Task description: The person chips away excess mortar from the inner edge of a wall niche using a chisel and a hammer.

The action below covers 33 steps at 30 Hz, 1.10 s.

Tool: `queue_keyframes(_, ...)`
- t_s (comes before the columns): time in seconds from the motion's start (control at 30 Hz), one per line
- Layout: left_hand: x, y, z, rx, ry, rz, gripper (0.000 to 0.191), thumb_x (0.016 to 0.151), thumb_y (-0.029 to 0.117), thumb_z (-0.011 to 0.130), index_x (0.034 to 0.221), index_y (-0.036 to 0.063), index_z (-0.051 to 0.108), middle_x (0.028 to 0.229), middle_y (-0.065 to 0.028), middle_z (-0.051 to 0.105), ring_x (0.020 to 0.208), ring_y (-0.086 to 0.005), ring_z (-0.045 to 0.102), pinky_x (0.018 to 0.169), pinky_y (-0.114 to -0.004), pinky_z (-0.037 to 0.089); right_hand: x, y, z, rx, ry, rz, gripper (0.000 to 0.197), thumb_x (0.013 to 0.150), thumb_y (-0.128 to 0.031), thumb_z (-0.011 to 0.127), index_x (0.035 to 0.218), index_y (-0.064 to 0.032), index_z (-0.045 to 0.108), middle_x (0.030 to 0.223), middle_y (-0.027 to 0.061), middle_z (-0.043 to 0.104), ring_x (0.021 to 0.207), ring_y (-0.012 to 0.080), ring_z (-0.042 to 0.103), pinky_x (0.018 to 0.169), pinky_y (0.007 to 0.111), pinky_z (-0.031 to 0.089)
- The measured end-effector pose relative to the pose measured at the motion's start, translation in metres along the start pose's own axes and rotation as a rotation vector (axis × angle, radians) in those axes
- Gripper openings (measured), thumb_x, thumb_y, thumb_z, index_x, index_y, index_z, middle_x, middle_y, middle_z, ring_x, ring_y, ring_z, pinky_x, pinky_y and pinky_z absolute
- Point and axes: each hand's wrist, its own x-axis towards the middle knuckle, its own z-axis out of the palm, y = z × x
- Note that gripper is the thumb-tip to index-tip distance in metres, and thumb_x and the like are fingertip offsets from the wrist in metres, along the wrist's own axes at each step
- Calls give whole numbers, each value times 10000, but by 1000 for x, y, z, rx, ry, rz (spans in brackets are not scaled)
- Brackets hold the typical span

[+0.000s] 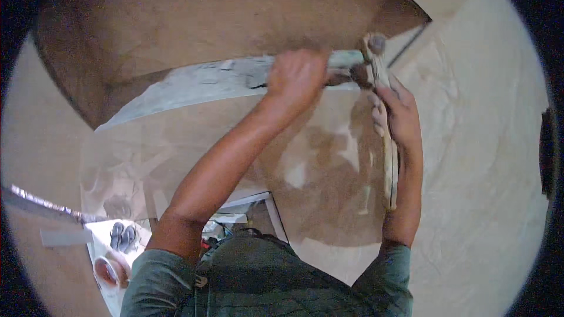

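My right hand (398, 105) is wrapped around a long wooden tool (390, 163). Its shaft runs down along my forearm, and a dark round knob (376, 44) sits at its upper end. My left hand (297, 72), blurred, is closed at a pale greenish bar (346, 58) that reaches toward the tool's upper end. What lies inside that fist is hidden. Beneath it runs a whitish, cracked strip (198, 79) with a rough surface, along the edge of a brown panel (229, 13). Dark gaps show between the bar and the wooden tool.
A glossy tan surface (326, 193) with reflections lies below the strip. At lower left, a pair of dark sandals (122, 237) and a round reddish container (107, 271) rest on a bright floor. Small items (218, 229) are partly hidden by my body. A pale wall-like surface (476, 163) spans the right.
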Motion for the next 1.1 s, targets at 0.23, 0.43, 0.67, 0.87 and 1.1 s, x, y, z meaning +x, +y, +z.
queue_keyframes(0.23,-2,4,6,-73,18,64,341,867,397,654,1006,86,660,804,-191,684,757,-394,670,667,-511,521,-16,-12,4,102,-69,129,199,985,-248,524,1023,-60,580,687,-10,535,482,66,484,390,217,371)
queue_keyframes(0.43,-9,4,-4,-140,100,27,336,810,372,715,906,51,678,796,-187,688,772,-367,686,672,-481,532,-14,-19,11,158,106,138,206,982,-250,528,1025,-53,570,665,-14,526,470,60,476,353,214,364)
queue_keyframes(0.67,-2,4,-4,-97,121,-11,326,853,402,676,1004,114,709,816,-191,693,766,-389,683,666,-500,532,-6,-18,6,237,154,149,212,992,-237,519,1112,-67,555,752,0,540,475,63,472,364,208,365)
queue_keyframes(0.87,-2,12,-5,-117,127,-46,317,833,366,705,1001,97,701,801,-195,690,767,-390,684,664,-505,534,-2,34,-8,61,100,42,325,967,-252,581,1180,-8,608,743,13,581,523,78,501,444,234,394)
queue_keyframes(1.1,-7,4,-3,-96,92,-61,315,832,360,699,946,71,653,837,-198,684,804,-399,675,686,-509,525,-12,-5,-1,349,-6,228,310,976,-272,546,1106,-2,629,743,4,577,498,58,488,418,222,383)
